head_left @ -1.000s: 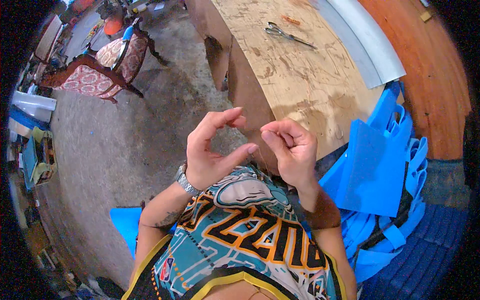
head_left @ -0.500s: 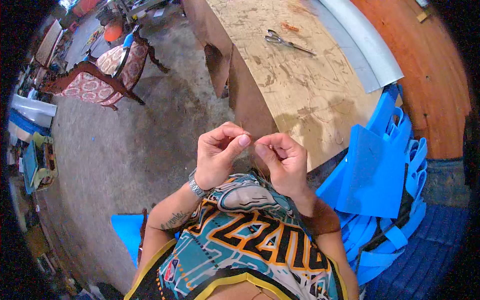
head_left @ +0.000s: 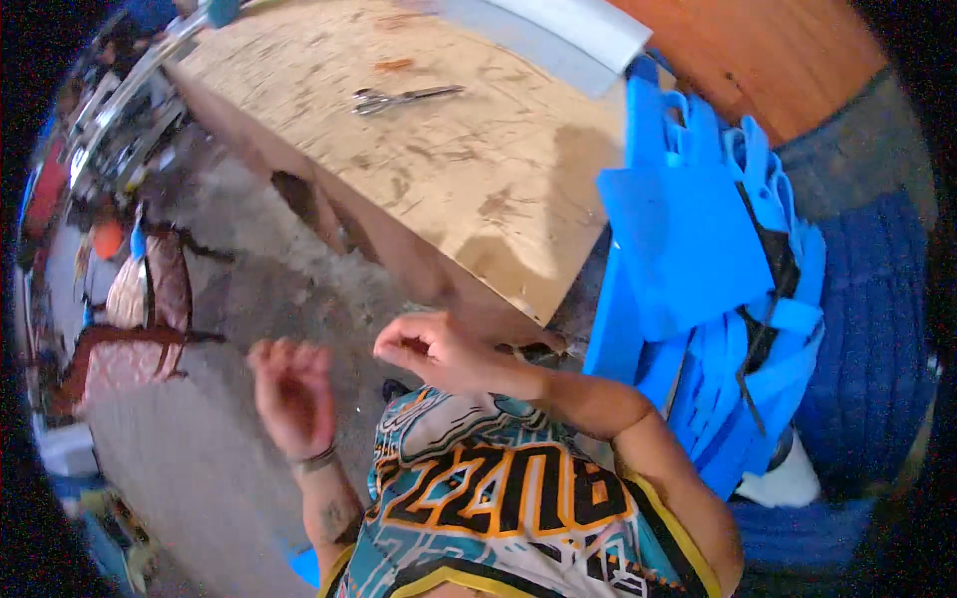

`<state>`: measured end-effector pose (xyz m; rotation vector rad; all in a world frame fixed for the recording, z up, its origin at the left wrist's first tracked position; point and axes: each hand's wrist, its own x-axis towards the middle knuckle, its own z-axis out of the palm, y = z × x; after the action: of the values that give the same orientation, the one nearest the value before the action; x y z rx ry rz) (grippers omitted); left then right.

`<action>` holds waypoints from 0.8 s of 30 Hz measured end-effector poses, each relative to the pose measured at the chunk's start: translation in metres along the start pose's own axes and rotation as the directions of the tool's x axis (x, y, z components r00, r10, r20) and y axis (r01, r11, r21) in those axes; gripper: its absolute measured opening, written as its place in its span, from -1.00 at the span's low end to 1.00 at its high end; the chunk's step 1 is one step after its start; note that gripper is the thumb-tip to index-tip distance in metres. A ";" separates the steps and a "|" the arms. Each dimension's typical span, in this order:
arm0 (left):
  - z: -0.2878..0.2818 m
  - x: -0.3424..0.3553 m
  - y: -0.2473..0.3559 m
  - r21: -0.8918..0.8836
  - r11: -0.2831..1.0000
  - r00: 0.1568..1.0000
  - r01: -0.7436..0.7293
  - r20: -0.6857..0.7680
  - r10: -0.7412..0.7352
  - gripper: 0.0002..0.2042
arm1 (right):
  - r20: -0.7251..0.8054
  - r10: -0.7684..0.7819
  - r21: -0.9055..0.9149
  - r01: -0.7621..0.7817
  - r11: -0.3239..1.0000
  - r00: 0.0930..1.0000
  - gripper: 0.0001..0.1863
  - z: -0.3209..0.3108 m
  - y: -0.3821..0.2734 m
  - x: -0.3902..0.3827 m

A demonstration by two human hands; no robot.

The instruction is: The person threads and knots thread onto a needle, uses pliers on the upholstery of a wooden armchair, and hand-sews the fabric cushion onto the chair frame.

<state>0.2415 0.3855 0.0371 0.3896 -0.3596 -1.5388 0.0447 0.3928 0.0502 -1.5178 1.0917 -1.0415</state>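
Note:
My left hand is raised over the floor, smeared by motion. Its fingers look curled, but I cannot make out whether they hold anything. To the right of it, my right hand is in front of my torso, near the close edge of the wooden table. Its fingers are bent and pressed together at the tips. Whatever they may hold is too thin or blurred to see. The two hands are apart from each other. Scissors lie on the table, with a small orange tangle behind them.
Blue foam pieces and strips hang in a pile at the table's right end. A pale roll of sheeting lies along the far edge. An upholstered chair with a dark wooden frame stands on the concrete floor at left.
My hands, close together with a fine thread at their fingertips before, have separated; the left went left and down, the right leftward and down. The view has swung right, bringing the table more to the middle.

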 end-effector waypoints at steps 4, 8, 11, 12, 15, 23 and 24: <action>-0.061 0.021 0.097 -0.100 0.994 0.961 -0.047 0.266 0.072 -0.83 | 0.102 0.018 -0.142 -0.003 0.990 0.995 -0.85 -0.015 0.007 -0.015; -0.133 0.027 0.164 0.475 0.835 0.788 -0.279 -0.383 0.482 -0.86 | -0.015 -0.192 -0.621 0.141 0.771 0.981 -0.79 -0.053 0.049 -0.030; -0.169 0.024 0.197 0.600 0.782 0.826 -0.168 -0.347 0.444 -0.84 | -0.550 0.064 -0.331 -0.289 0.898 0.832 -0.82 -0.115 0.108 -0.045; -0.178 0.023 0.202 0.661 0.741 0.836 -0.115 -0.338 0.432 -0.82 | -0.717 0.106 -0.218 -0.367 0.904 0.689 -0.82 -0.149 0.129 -0.048; -0.207 0.013 0.218 0.767 0.635 0.807 -0.095 -0.314 0.500 -0.81 | -0.970 0.058 -0.114 -0.653 0.749 0.236 -0.83 -0.232 0.190 -0.059; -0.277 -0.063 0.207 0.921 0.319 0.716 0.222 -0.376 0.587 -0.68 | -0.968 -0.157 -0.250 -0.794 0.554 0.195 -0.82 -0.286 0.278 -0.039; -0.277 -0.075 0.187 0.906 0.326 0.648 0.271 -0.421 0.634 -0.70 | -0.962 -0.038 -0.210 -0.642 0.737 0.271 -0.82 -0.291 0.279 -0.039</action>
<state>0.5349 0.4649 -0.1216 1.8209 -0.5970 -0.5681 -0.2852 0.3294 -0.1758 -0.8455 2.6938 -1.3699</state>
